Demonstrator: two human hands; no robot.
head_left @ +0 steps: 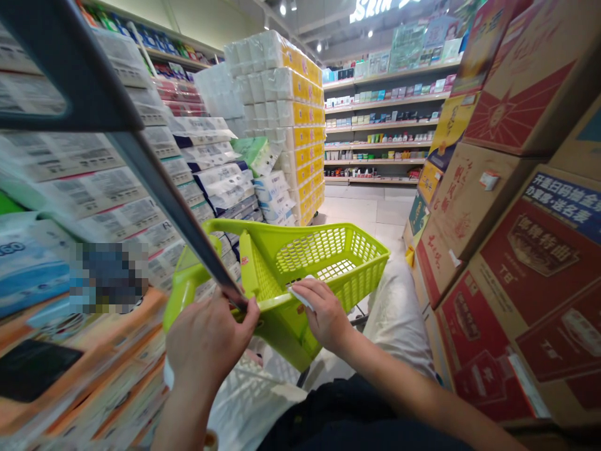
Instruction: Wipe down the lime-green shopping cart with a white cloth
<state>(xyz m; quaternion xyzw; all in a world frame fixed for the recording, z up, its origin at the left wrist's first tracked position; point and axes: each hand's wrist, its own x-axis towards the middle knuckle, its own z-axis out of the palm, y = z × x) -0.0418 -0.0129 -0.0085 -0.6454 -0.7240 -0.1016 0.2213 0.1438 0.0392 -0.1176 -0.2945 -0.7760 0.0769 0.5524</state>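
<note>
A green plastic shopping basket (282, 307) with a slotted, lattice wall stands tilted before me, between my knees. Its long grey pull handle (173, 213) slants from the rim up to the upper left, ending in a dark grip. My left hand (211, 338) is closed around the lower end of this handle at the rim, thumb along it; the other fingers are mostly hidden. On the near rim, my right hand (323, 313) presses a white wipe or tissue (303, 295) under its bent fingers. I see the bare lattice floor inside the basket.
Stacked cartons (498, 263) rise close on my right. Packs of tissue (126, 181) are piled on the left, with a tall stack of yellow-and-white paper rolls (300, 131) beyond. A dark flat object (37, 369) lies at lower left. Stocked shelves (385, 125) line the back.
</note>
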